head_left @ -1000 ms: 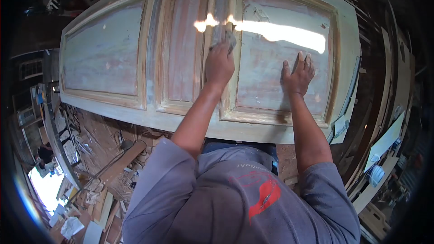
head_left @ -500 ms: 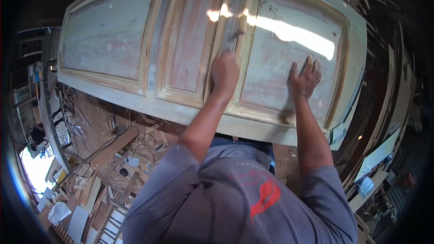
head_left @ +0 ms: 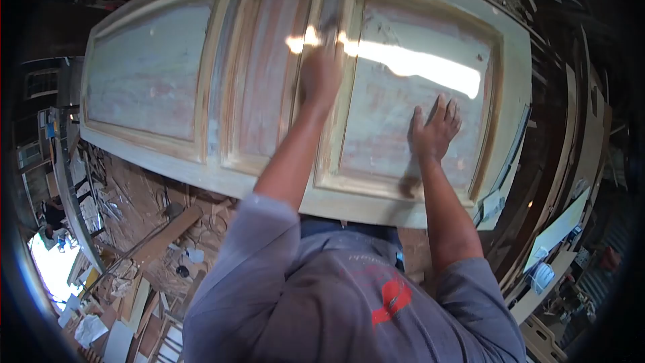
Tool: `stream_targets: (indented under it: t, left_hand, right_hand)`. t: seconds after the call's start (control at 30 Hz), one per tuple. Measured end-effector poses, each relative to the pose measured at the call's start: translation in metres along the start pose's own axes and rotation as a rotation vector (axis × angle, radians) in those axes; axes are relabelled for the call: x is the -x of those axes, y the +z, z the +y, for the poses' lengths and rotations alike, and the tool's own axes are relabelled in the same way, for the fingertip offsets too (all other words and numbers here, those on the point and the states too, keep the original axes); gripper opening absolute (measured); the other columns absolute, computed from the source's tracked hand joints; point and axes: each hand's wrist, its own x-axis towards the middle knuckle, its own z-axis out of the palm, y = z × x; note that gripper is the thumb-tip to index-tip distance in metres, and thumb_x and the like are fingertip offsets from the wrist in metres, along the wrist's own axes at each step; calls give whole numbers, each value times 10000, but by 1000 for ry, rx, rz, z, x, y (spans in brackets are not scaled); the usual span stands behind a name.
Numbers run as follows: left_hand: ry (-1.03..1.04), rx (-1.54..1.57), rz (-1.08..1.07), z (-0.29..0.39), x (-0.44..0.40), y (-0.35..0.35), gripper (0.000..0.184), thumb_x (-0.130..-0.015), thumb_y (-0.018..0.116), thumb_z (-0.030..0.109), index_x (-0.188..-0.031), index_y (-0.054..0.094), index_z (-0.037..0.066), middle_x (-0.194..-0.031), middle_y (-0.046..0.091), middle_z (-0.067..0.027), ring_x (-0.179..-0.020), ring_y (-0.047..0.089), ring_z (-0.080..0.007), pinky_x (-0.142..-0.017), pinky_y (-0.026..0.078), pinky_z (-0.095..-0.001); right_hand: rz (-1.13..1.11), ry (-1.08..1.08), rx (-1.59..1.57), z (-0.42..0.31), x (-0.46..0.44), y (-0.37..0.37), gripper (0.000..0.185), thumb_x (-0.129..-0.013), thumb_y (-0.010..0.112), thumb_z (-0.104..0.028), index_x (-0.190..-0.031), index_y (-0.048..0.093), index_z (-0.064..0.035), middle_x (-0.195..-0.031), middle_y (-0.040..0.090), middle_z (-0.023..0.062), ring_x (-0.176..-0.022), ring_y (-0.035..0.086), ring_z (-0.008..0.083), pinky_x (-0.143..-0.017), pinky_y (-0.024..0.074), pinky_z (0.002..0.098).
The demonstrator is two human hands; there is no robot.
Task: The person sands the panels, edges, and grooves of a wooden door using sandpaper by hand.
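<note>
A large panelled wooden door [head_left: 309, 212] lies flat in front of me, with raised mouldings around its panels and whitish, streaky surfaces. My left hand [head_left: 321, 75] is closed around a short hand tool with a dark tip [head_left: 329, 25], over the groove between the middle and right panels. Motion smears the tool, so I cannot make out its exact kind. On the right panel [head_left: 383, 141], my right hand [head_left: 435, 128] rests with fingers spread and holds nothing.
Wood scraps and shavings [head_left: 195, 228] litter the floor at lower left. Long boards [head_left: 568, 141] stand along the right side. Another person [head_left: 54, 218] is at the far left, near a bright opening. Sunlight glares across the door.
The view has shifted, so the door sits slightly left and lower. My left hand has moved the tool farther up along the groove. My right hand keeps its place on the panel.
</note>
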Motion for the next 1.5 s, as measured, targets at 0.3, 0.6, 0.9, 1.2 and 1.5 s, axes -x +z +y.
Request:
stream_targets:
  t: [0.3,0.6,0.9,1.2,1.5]
  left_hand:
    - [-108,155,73,-11,81,-22,248,-1002,708,197,-1043,734,-46,-976,737,-294,-923,720,-504,-818,559,-565]
    - [-7,37,91,19,-1,-10,192,-981,758,199,-950,766,9,-977,760,-218,-914,757,-409,-807,606,-495]
    - [-209,61,24,14,15,-10,234,-1006,725,248,-991,769,19,-943,783,-235,-891,787,-399,-789,626,-499]
    - [-156,173,17,-2,44,-24,270,-1018,722,261,-965,749,-1,-1011,761,-256,-926,753,-446,-831,587,-540]
    - [-13,38,226,43,-167,58,177,-967,721,178,-1025,794,28,-983,794,-221,-928,791,-403,-793,625,-505]
  right_hand:
    - [-21,33,-37,-6,3,-12,812,-945,747,-446,-1615,478,-75,-1674,417,280,-1587,337,470,-1305,225,651]
    - [-54,80,-74,-8,1,-24,862,-928,744,-462,-1636,444,-73,-1690,393,288,-1609,305,466,-1334,182,632]
    - [-47,77,-54,-9,2,-19,831,-929,749,-447,-1620,468,-80,-1712,378,268,-1628,290,439,-1334,181,627]
    - [-71,64,-33,-8,1,-15,829,-948,739,-442,-1634,444,-82,-1730,353,258,-1643,268,427,-1338,172,617]
    - [-85,65,-24,-7,1,-15,831,-953,732,-442,-1639,436,-81,-1734,345,261,-1648,259,429,-1340,159,621]
